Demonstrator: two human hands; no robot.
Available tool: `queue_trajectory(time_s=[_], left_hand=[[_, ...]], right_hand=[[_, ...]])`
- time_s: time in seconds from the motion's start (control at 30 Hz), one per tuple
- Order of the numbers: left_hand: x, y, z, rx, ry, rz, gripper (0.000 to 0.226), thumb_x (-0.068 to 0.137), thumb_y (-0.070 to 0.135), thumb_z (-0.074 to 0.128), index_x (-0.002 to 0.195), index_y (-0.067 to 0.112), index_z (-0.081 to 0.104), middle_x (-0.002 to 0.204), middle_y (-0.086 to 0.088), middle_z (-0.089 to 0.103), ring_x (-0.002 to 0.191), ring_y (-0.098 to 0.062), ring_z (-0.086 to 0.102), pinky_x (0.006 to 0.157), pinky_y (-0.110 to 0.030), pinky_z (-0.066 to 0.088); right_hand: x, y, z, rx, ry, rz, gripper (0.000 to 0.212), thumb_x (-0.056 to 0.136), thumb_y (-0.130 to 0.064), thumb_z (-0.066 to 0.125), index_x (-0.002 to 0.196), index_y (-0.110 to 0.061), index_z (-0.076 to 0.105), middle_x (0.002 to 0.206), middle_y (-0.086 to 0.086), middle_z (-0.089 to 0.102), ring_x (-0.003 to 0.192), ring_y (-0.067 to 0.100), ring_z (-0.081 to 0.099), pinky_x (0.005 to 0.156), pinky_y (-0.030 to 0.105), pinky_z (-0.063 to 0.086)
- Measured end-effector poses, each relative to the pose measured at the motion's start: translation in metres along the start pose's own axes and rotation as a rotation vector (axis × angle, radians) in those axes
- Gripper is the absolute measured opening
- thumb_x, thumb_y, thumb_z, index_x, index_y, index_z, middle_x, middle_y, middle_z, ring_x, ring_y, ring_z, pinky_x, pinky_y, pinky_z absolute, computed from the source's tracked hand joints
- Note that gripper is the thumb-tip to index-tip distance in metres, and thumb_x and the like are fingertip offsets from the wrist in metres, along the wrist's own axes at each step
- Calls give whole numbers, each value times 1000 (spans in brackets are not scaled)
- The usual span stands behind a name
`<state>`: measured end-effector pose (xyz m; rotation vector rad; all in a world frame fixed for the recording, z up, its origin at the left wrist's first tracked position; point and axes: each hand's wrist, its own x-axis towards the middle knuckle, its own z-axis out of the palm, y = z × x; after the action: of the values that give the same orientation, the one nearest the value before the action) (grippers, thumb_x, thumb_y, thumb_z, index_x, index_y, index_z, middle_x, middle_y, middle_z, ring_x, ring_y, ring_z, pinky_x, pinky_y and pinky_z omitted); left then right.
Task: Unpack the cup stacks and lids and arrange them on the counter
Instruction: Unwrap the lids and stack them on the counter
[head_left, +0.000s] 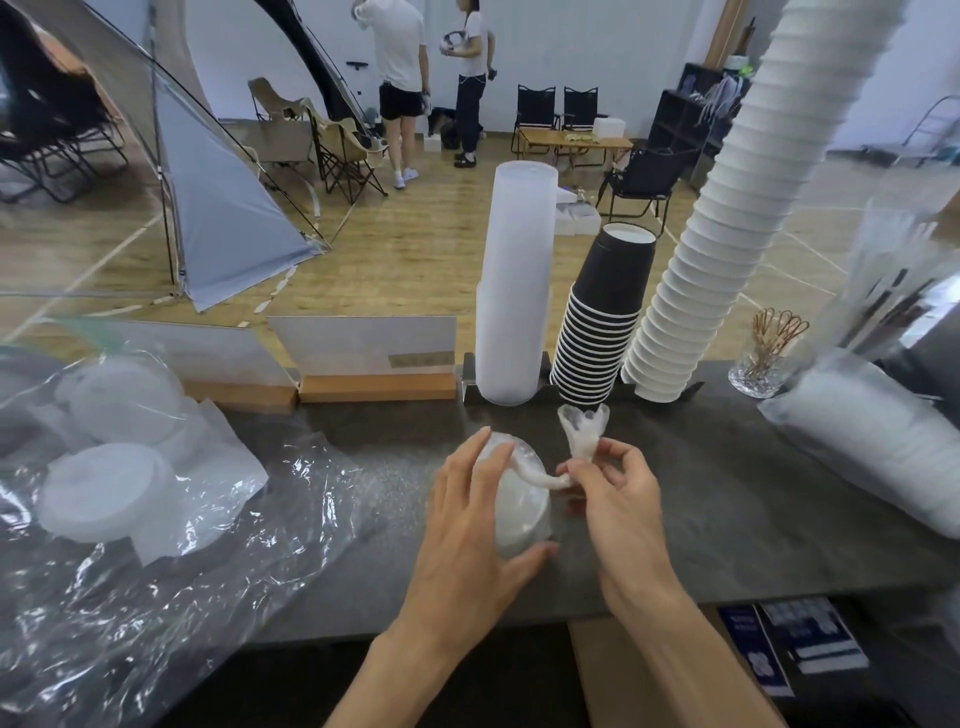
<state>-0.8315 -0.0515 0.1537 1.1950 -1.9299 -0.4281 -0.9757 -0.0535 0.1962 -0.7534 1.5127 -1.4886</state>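
Note:
A small bagged stack of white lids (519, 506) lies on the dark counter (727, 493) in front of me. My left hand (470, 525) wraps around the stack from the left. My right hand (615, 486) pinches the twisted neck of the plastic bag (581, 431), which flares out upward. At the counter's back stand a frosted clear cup stack (514, 280), a black cup stack (602, 322) and a tall leaning white cup stack (727, 208), all upside down.
Loose plastic wrap (171, 561) and white lid stacks (104, 493) cover the left counter. Two sign stands (374, 358) sit behind. A bagged white stack (883, 441) lies at right, beside a glass of stirrers (763, 358) and straws (883, 270). Two people stand far off.

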Motion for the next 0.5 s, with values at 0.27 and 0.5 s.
queue_trajectory(time_s=[0.27, 0.5], left_hand=[[0, -8, 25, -191, -34, -235, 119, 64, 68, 82, 153, 41, 7, 148, 24, 30, 133, 6, 33, 109, -18, 34], [10, -1, 44, -296, -74, -248, 93, 64, 64, 86, 141, 47, 36, 135, 27, 52, 126, 0, 52, 101, -30, 51]], right_hand=[[32, 20, -19, 60, 103, 143, 32, 95, -3, 59, 125, -12, 50, 105, 15, 72, 88, 23, 69, 83, 39, 56], [29, 16, -36, -442, 113, -472, 45, 103, -28, 52, 147, -24, 48, 152, -8, 40, 142, 5, 36, 116, 40, 36]])
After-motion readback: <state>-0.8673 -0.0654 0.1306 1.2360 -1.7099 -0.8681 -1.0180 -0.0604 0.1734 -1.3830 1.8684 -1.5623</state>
